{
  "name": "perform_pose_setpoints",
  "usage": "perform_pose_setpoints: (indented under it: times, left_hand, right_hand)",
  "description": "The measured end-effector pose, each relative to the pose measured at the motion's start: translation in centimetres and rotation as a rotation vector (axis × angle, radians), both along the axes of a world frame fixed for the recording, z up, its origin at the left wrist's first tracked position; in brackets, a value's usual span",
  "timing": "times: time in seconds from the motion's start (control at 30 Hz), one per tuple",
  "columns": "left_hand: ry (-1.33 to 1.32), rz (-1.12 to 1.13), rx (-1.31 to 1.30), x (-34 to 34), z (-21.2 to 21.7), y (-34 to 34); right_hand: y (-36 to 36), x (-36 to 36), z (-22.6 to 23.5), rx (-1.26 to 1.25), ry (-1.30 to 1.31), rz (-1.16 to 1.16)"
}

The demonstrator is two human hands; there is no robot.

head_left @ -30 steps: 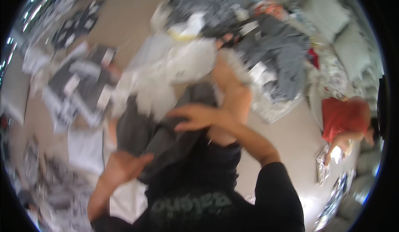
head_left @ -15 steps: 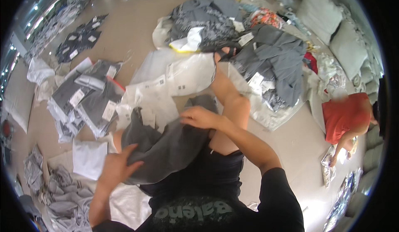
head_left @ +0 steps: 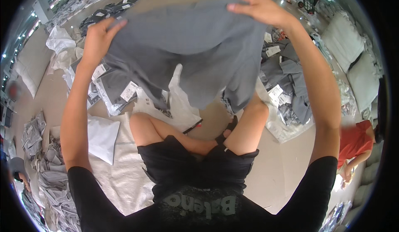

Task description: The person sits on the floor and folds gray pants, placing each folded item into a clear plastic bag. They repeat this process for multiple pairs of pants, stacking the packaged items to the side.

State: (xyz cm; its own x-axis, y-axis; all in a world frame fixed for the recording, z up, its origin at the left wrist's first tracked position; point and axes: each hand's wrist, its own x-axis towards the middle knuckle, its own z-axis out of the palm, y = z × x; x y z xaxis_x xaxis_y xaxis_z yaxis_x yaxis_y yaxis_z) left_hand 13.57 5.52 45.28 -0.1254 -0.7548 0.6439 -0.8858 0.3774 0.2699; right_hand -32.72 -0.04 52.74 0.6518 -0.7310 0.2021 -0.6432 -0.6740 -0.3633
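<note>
A dark grey garment (head_left: pixel 178 36) hangs spread out in the air in front of me, its lower edges drooping above my crossed legs. My left hand (head_left: pixel 101 34) pinches its left upper corner between thumb and fingers. At the right upper corner, my right hand (head_left: pixel 259 9) grips the cloth the same way. Both arms are raised and stretched forward. Whether it is a shirt or another kind of garment I cannot tell. Beneath it lie white plastic bags (head_left: pixel 183 111), partly hidden by the cloth.
Bagged grey garments with tags (head_left: pixel 112 84) lie at the left. A heap of grey clothes (head_left: pixel 286 78) rests on white sheeting at the right. A white packet (head_left: pixel 102 136) lies by my left knee. Grey cloth (head_left: pixel 54 174) is piled lower left. A person in red (head_left: pixel 355 142) sits at far right.
Both hands have risen and moved forward from my lap, lifting the grey garment and spreading it wide. My left hand, earlier loose-fingered over the cloth, now grips its corner.
</note>
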Motion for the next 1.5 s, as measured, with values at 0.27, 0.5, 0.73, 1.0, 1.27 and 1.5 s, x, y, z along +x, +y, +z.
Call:
perform_pose_setpoints:
  times: [0.27,0.5,0.73,1.0,1.27,1.5]
  left_hand:
    - [0.432,-0.120,0.270,-4.1,7.2,-3.6]
    - [1.055,-0.102,0.252,-6.3,6.7,-6.8]
    - [1.246,-0.219,-0.098,-10.6,7.0,-4.9]
    - [1.105,-0.670,-0.341,-15.6,5.2,0.5]
    - [0.932,-0.792,-0.594,-20.3,2.3,-0.9]
    - [1.093,-0.986,-0.490,-21.8,1.0,-2.0]
  right_hand:
    - [-2.5,0.1,-0.3,-0.188,-0.237,-0.418]
    - [-1.6,2.9,0.6,0.200,-0.713,-0.390]
    - [1.0,5.2,2.3,0.368,-1.123,-0.242]
    - [4.7,8.2,1.8,0.435,-1.337,0.175]
    - [5.2,8.7,-0.7,0.358,-1.255,0.451]
    - [-1.6,4.2,-17.2,0.412,-1.303,0.028]
